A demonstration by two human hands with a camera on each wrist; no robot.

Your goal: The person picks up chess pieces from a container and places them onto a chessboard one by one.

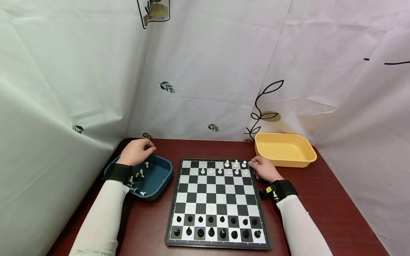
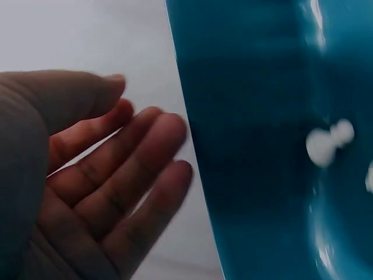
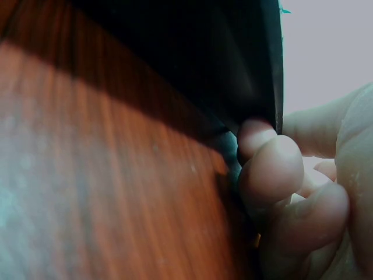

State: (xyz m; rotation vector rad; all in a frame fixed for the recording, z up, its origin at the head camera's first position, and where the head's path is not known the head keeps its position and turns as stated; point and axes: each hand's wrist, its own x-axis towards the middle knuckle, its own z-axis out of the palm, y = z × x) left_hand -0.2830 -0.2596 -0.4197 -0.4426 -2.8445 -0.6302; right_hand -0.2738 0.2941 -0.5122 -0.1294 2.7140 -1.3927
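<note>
A dark red wooden table (image 1: pixel 320 199) fills the lower part of the head view, closed in on 3 sides by a pale curtain printed with leaves (image 1: pixel 208 71). At its middle lies the chessboard (image 1: pixel 217 199), with 16 black pieces (image 1: pixel 216 227) in 2 rows along the near edge and white pieces (image 1: pixel 228 168) standing at the far edge: 6 in the 2nd row and 3 in the back row toward the right. A yellow tray (image 1: pixel 285 149) sits at the far right corner of the table, just beyond the board's far right corner. A blue tray (image 1: pixel 153 177) sits left of the board, with a few loose white pieces (image 1: pixel 141 174) lying inside it. The left hand (image 1: pixel 136 151) hovers over the far left rim of the blue tray; from the left wrist view its fingers (image 2: pixel 134 175) are relaxed, lightly spread and hold nothing, with the tray wall just beside them. The right hand (image 1: pixel 264 169) rests at the board's far right edge, next to the rightmost white pieces; the right wrist view shows its fingers (image 3: pixel 271 169) curled against the board's dark edge, but whether they pinch a piece cannot be told.
</note>
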